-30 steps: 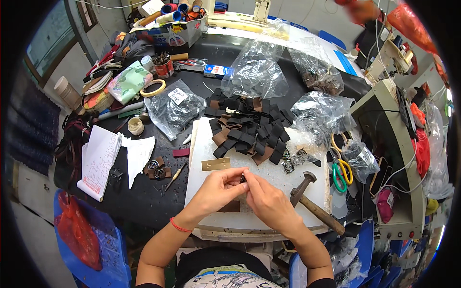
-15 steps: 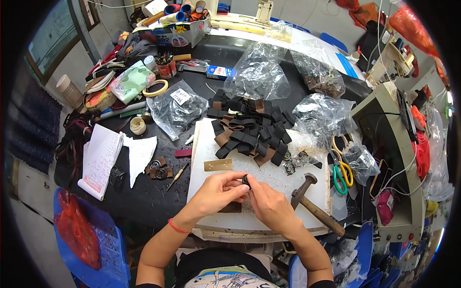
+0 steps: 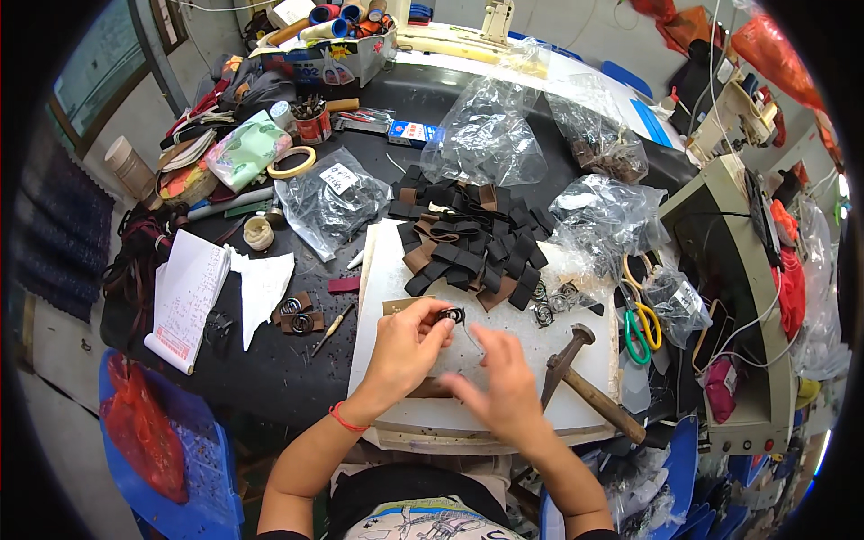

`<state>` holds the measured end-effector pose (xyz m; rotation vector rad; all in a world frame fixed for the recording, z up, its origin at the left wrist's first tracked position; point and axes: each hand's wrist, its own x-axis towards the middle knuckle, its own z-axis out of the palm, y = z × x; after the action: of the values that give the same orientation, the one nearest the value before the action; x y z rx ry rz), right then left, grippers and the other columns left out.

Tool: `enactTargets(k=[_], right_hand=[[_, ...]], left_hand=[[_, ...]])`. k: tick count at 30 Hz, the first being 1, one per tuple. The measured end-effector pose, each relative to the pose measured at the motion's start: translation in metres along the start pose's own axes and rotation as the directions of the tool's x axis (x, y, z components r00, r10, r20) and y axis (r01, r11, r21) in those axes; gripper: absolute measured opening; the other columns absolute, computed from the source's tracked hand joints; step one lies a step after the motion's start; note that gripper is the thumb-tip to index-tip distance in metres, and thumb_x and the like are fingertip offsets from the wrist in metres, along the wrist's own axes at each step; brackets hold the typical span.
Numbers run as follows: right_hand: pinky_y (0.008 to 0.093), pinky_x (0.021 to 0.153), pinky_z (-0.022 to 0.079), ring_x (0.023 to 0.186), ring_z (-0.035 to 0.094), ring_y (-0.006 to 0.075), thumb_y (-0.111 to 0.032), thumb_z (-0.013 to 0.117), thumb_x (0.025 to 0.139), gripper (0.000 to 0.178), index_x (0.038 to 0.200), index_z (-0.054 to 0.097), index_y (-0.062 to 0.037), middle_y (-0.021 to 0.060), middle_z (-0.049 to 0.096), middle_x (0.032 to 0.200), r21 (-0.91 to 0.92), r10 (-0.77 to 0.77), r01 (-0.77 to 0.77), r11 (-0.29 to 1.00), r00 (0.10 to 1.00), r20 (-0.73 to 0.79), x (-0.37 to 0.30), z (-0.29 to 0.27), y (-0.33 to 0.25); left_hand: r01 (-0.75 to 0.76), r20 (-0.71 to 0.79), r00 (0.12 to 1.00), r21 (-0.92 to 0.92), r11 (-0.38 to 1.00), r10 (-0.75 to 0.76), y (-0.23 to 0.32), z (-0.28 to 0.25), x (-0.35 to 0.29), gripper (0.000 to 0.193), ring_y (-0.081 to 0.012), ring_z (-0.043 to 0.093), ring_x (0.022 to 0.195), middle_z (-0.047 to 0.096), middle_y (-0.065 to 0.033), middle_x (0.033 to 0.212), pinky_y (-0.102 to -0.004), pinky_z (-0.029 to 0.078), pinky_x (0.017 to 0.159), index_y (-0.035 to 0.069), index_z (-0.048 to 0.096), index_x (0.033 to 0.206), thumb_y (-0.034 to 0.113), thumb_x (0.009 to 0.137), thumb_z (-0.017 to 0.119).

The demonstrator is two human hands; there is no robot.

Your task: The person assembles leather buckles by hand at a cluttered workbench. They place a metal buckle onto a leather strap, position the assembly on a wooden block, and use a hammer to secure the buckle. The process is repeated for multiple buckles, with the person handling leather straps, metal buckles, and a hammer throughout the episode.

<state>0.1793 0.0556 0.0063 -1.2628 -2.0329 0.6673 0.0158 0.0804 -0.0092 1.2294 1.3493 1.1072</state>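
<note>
My left hand point(image 3: 405, 353) pinches a black ring-shaped buckle point(image 3: 451, 315) between thumb and fingertips above a white board point(image 3: 382, 261). To its right, my right hand point(image 3: 504, 382) is apart from the buckle, thumb and fingers spread and blurred by motion. A thin strand shows between the buckle and that hand; whether it touches either is unclear. Beneath the hands lies a brown strip point(image 3: 430, 389). Partly behind my left hand is a tan card point(image 3: 394, 307). A wooden-handled hammer point(image 3: 594, 400) rests right of my right hand.
Black and brown strap pieces point(image 3: 477, 243) are heaped at the board's far side, near loose metal rings point(image 3: 543, 310). Green- and yellow-handled scissors point(image 3: 646, 328) lie right. Left are a notepad point(image 3: 187, 292), an awl point(image 3: 334, 329) and two buckles on brown pieces point(image 3: 301, 315). Clear plastic bags point(image 3: 486, 130) sit farther back.
My right hand has let go of the buckle, moved right and down, and spread its fingers. My left hand has moved slightly up and left with the buckle, which now shows more fully.
</note>
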Motion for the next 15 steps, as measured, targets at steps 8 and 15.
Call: enactTargets(k=[8,15], right_hand=[[0.0382,0.073,0.047,0.087,0.054,0.0304,-0.007,0.072,0.079,0.031,0.109,0.063,-0.0022,0.0144,0.058,0.100,-0.310,-0.119,0.067,0.948,0.981,-0.151,-0.010,-0.010,0.014],[0.0345,0.066,0.049,0.075,0.060,0.0266,0.002,0.071,0.077,0.025,0.101,0.064,0.0002,0.0111,0.063,0.092,0.258,-0.063,0.044,0.965,0.996,0.065,0.009,-0.016,-0.010]], left_hand=[[0.151,0.140,0.983,-0.241,0.959,-0.120,0.006,-0.019,-0.021,0.025,-0.0126,0.067,0.077,0.068,-0.0101,0.090,-0.0241,0.056,0.069,-0.005,0.061,0.116,0.009,0.094,0.058],[0.160,0.142,0.980,-0.160,0.974,-0.138,0.021,-0.015,-0.052,0.021,-0.0085,0.064,0.064,0.068,-0.0071,0.080,-0.0210,0.053,0.059,-0.006,0.065,0.104,0.009,0.091,0.062]])
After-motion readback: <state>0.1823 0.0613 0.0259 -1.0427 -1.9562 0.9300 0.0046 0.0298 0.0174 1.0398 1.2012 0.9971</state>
